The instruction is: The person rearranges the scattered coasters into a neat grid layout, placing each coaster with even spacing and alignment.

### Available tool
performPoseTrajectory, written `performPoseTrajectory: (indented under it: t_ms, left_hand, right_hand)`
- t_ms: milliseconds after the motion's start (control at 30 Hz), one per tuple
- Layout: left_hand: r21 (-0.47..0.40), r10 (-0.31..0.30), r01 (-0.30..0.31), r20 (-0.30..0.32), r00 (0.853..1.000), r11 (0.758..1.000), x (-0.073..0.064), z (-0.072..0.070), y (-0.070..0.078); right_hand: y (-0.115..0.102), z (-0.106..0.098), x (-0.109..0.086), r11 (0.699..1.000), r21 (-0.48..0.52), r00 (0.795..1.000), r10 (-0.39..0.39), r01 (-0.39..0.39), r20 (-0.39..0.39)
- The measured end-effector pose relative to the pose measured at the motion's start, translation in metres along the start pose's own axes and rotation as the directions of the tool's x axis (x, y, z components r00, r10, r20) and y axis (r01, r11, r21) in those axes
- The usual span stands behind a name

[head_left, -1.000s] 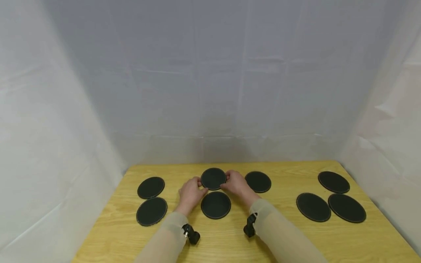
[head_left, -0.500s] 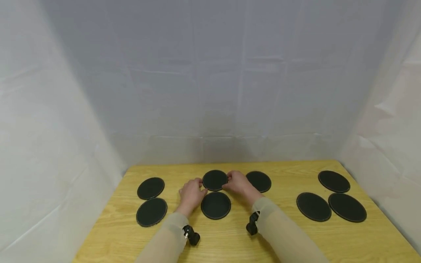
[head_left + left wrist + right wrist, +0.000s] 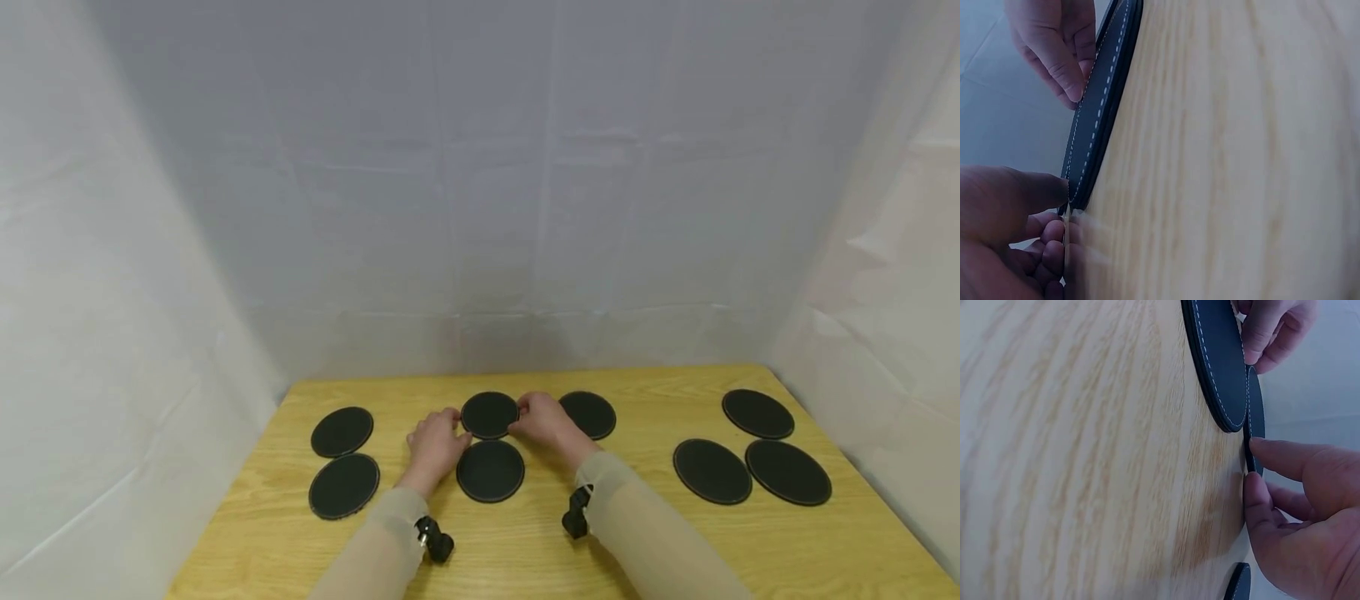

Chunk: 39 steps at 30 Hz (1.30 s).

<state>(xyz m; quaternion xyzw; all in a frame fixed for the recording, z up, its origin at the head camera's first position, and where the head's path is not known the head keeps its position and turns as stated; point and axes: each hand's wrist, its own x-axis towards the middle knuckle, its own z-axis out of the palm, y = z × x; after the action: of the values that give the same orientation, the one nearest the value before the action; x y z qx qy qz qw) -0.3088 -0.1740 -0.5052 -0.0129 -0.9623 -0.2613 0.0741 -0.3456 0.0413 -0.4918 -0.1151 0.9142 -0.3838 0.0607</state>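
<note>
Both hands are at a round black coaster (image 3: 490, 415) near the table's back edge. My left hand (image 3: 437, 442) holds its left rim, with the fingers curled in the left wrist view. Across from it, my right hand (image 3: 546, 419) holds the right rim between thumb and finger. A second black coaster (image 3: 490, 472) lies flat just in front, between the forearms, its edge close to or touching the first. White stitching runs round the coaster (image 3: 1222, 362) in the right wrist view. The underside of the held coaster is hidden.
Two coasters lie at the left, a rear one (image 3: 342, 432) and a front one (image 3: 344, 486). Another coaster (image 3: 588, 414) lies behind the right wrist. At the right are three more, including the coaster (image 3: 712, 472). White sheeting (image 3: 495, 208) surrounds the wooden table (image 3: 510, 558).
The held coaster has shifted slightly toward the front coaster and a little right, both hands moving with it. The other coasters keep their places; the head view has shifted slightly.
</note>
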Motion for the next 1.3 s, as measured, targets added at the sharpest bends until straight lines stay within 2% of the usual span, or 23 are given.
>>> performPoseTrajectory:
  t_ms: [367, 567, 700, 933, 1067, 1167, 1300]
  left_hand:
    - [-0.016, 0.007, -0.007, -0.021, 1.000, 1.000, -0.001, 0.003, -0.005]
    - [-0.026, 0.011, -0.012, -0.028, 1.000, 1.000, 0.002, 0.001, -0.008]
    - [-0.072, 0.028, -0.028, -0.008, 1.000, 0.997, 0.003, -0.003, -0.011]
    - [-0.162, 0.063, -0.059, 0.016, 0.998, 0.985, -0.003, -0.017, -0.013]
    - [-0.151, 0.053, -0.048, 0.027, 0.998, 0.987, -0.015, -0.029, -0.015]
    - [-0.088, 0.056, -0.054, 0.017, 0.998, 0.995, -0.024, -0.040, -0.020]
    - [0.011, 0.076, -0.076, -0.026, 0.997, 0.997, -0.034, -0.051, -0.028]
  right_hand:
    - [0.002, 0.003, 0.000, 1.000, 0.006, 1.000, 0.016, -0.016, -0.007]
    - [0.005, 0.002, 0.005, 0.999, 0.037, 1.000, -0.029, 0.029, 0.009]
    - [0.010, 0.002, 0.007, 0.995, 0.091, 0.998, -0.054, 0.051, 0.025]
    - [0.008, 0.006, 0.003, 0.988, 0.152, 0.998, -0.014, 0.022, -0.057]
    - [-0.001, 0.012, -0.001, 0.992, 0.062, 0.990, -0.103, 0.109, -0.093]
    - [-0.012, 0.017, -0.005, 0.983, -0.036, 0.978, -0.182, 0.179, -0.106]
    - [-0.026, 0.023, -0.010, 0.965, -0.120, 0.966, -0.244, 0.233, -0.083]
